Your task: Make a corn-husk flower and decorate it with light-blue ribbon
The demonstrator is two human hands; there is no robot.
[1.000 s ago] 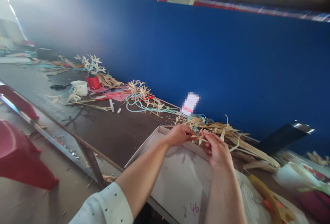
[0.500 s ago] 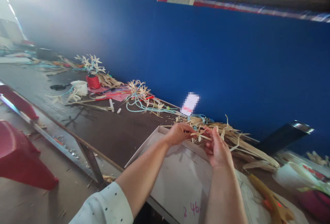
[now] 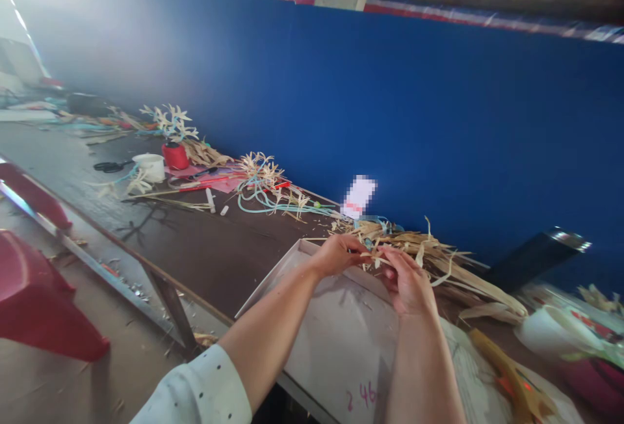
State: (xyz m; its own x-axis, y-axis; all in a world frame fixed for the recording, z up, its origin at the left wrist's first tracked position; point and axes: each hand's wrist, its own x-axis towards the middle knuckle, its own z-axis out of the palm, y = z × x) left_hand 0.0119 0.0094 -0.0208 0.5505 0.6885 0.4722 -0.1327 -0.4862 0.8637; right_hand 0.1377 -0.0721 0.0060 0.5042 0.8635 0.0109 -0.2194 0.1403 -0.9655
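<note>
My left hand (image 3: 338, 255) and my right hand (image 3: 408, 284) meet over the far edge of a shallow grey tray (image 3: 322, 339). Both pinch a small bundle of dry straw strips (image 3: 377, 256) between thumbs and fingers. The fingers of each hand are curled closed around the strips. Just behind the hands lies a heap of loose dried straw leaves (image 3: 439, 261) on the dark wooden table (image 3: 205, 242).
Further left on the table are straw flowers (image 3: 170, 121), a red pot (image 3: 175, 155), a white cup (image 3: 152, 166), black scissors (image 3: 110, 166) and light blue cord (image 3: 263, 201). A yellow glue gun (image 3: 511, 375) lies at right. A blue wall (image 3: 390, 105) backs the table. A red plastic stool (image 3: 34, 294) stands at left.
My right hand's fingers opened a little and then curled back down over the straw strips. The left hand stayed almost still.
</note>
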